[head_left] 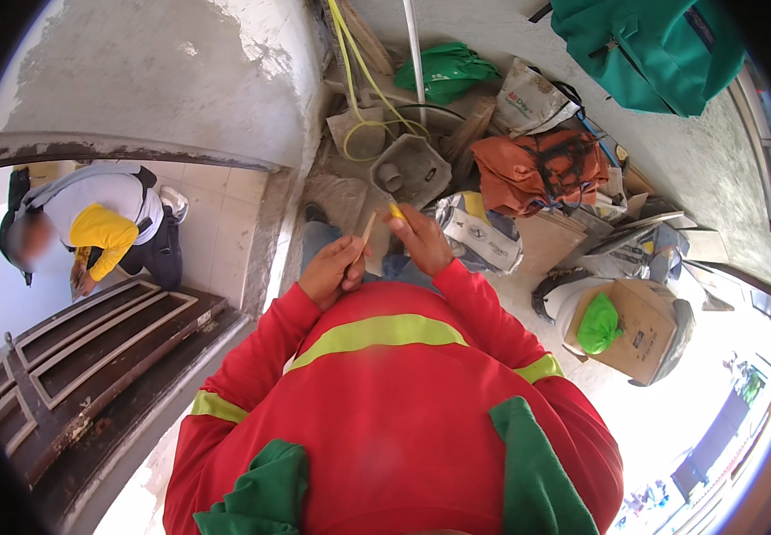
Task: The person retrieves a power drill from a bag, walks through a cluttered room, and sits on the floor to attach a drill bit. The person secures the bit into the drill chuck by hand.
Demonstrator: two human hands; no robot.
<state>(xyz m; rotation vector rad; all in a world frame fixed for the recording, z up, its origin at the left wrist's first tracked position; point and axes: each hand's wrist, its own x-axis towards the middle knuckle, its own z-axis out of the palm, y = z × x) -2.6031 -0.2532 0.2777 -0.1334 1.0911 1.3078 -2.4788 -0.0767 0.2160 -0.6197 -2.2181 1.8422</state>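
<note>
My left hand is closed around a thin, light-brown wooden stick, which points up and slightly right from the fingers. Just to its right, my right hand grips a small yellow tool; its exact kind is too small to make out. The two hands are close together in front of my red sleeves and chest, with a narrow gap between the stick and the tool. Beyond the fingers lies a grey, angular basin with a short cup-like piece inside.
A co-worker bends over in the doorway at left, beyond a dark panelled door or gate. A shovel, an orange sack, a printed bag and a cardboard box crowd the far and right sides. A green backpack hangs upper right.
</note>
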